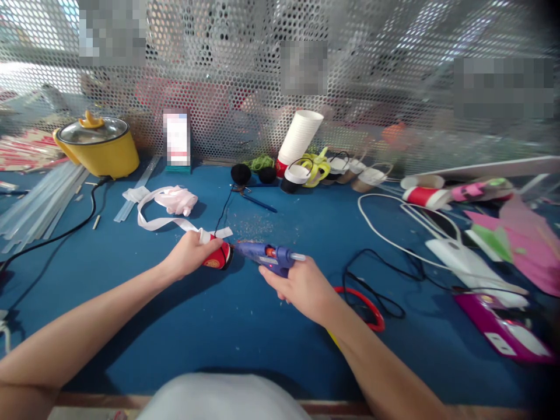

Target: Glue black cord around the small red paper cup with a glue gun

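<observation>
A small red paper cup (216, 256) lies on its side in my left hand (190, 254), whose fingers close around its left end. Black yarn (223, 211) crosses the cup and runs back to a black yarn ball (241, 174). My right hand (301, 280) grips a purple glue gun (266, 255) with a clear glue stick jutting from its rear. The gun's nozzle points left, close to the cup's dark end; whether they touch I cannot tell. Behind the cup, a pale ribbon (161, 224) trails from a crumpled pink bundle (179, 201).
A yellow electric pot (102, 151) stands back left near clear glue sticks (39, 201). Stacked white cups (301, 137) and small handled cups (295, 177) line the perforated metal screen. Red-handled scissors (371, 312) lie partly under my right forearm. Cords, a white power strip (472, 271) and a purple box (503, 326) sit right.
</observation>
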A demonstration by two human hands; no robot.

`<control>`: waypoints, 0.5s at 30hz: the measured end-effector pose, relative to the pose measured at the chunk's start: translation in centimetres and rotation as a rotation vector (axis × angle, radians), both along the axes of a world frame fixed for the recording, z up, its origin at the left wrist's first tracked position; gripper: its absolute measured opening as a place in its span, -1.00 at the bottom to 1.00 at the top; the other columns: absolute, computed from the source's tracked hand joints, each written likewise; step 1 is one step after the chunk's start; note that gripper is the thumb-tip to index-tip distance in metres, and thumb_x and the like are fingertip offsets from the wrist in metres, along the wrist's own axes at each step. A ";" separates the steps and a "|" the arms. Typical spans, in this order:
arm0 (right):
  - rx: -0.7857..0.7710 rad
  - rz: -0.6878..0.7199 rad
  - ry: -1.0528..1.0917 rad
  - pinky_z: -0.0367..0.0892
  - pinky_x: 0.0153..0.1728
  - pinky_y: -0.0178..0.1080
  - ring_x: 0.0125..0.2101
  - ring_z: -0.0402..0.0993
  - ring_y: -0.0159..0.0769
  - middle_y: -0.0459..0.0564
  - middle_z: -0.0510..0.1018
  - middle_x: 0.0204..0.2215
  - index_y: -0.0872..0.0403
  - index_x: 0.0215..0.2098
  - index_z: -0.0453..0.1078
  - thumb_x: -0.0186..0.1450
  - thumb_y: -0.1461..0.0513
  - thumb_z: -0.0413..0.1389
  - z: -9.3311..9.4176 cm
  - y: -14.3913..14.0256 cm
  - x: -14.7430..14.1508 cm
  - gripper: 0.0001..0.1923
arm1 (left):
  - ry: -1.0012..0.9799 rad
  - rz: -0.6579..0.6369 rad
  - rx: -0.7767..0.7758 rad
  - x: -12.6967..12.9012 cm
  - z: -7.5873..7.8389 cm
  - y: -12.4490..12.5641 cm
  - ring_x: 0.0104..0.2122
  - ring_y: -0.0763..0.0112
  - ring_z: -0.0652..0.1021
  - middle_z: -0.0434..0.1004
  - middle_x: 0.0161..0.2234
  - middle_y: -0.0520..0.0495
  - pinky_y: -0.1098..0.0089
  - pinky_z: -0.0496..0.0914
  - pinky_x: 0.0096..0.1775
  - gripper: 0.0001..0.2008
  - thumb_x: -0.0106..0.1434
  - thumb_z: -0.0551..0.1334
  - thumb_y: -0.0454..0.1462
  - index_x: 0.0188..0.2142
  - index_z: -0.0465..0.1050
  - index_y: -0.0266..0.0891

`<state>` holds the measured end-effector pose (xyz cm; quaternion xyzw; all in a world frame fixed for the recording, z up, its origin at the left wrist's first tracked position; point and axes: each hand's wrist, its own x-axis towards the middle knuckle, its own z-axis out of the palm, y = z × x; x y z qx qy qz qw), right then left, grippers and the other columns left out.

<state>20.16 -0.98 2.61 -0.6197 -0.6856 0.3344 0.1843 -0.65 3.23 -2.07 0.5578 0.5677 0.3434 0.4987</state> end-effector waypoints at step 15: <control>-0.049 -0.036 0.005 0.23 -0.71 -0.42 -0.78 0.29 -0.45 -0.19 0.31 -0.83 0.08 -0.58 0.25 0.14 0.21 0.02 0.0 0.4 -0.4 -0.83 | 0.007 -0.032 0.034 -0.1 -0.4 0.0 -0.64 0.49 0.31 0.32 -0.67 0.08 0.46 0.13 -0.59 -0.73 0.01 0.23 -0.09 -0.53 0.35 -0.28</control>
